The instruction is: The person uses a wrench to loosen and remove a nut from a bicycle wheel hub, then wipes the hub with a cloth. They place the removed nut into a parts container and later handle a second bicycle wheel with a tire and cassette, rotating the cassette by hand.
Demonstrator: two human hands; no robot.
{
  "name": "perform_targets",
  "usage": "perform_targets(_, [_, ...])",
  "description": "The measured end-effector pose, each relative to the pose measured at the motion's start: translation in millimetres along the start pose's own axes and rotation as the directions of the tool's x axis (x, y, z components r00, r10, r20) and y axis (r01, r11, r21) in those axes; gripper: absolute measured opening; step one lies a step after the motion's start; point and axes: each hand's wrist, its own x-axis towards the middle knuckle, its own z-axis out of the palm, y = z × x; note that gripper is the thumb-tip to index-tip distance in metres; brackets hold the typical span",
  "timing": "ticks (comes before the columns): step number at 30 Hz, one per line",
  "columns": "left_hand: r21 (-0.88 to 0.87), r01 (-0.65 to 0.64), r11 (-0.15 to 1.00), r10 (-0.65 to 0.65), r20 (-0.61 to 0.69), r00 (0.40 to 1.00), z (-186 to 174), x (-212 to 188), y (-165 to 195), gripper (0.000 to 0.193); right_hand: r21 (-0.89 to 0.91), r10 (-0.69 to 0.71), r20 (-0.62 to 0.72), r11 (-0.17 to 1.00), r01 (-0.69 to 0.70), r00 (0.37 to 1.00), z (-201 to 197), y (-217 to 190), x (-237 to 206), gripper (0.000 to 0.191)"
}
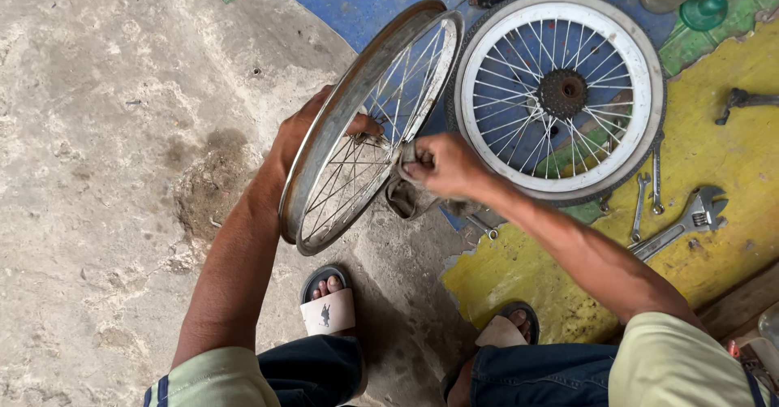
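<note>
A bare, rusted steel spoked wheel rim [357,131] is held upright above the concrete floor [105,131]. The left hand [296,135] is clamped on its edge. The right hand [442,163] is closed on a grey cloth [410,192] pressed at the spokes. A white-rimmed tyred wheel [560,94] lies just beside, with an adjustable spanner [682,224] nearby.

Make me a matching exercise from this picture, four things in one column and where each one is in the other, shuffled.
1. bare wheel rim
2. white-rimmed wheel
3. adjustable wrench
4. rag

a. gripped in the right hand
b. lying flat on the painted mat
c. held upright by the left hand
d. on the yellow patch, right of the spanners

Pairs: 1-c, 2-b, 3-d, 4-a
</note>
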Motion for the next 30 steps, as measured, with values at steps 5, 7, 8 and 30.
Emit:
perform_targets(5, [0.016, 0.001, 1.000, -0.001, 0.026, 1.000, 3, 2, 5, 0.080, -0.276, -0.089, -0.262, 0.961, 0.014, 0.961, 8, -16, -15, 0.023])
perform_targets(7, [0.025, 0.001, 1.000, -0.002, 0.028, 1.000, 5, 1, 6, 0.080, 0.052, -0.056, -0.213, 0.996, 0.068, 0.975, 11, -2, -5, 0.025])
perform_targets(8, [0.022, 0.002, 1.000, -0.003, 0.028, 1.000, 5, 1, 6, 0.079, 0.272, -0.011, -0.037, 0.962, 0.020, 0.999, 7, 10, 1, 0.027])
perform_targets(30, [0.030, 0.011, 0.999, -0.013, 0.059, 0.998, 5, -3, 16, 0.077, -0.567, 0.120, -0.109, 0.808, -0.160, 0.987, -6, -39, -26, 0.042])
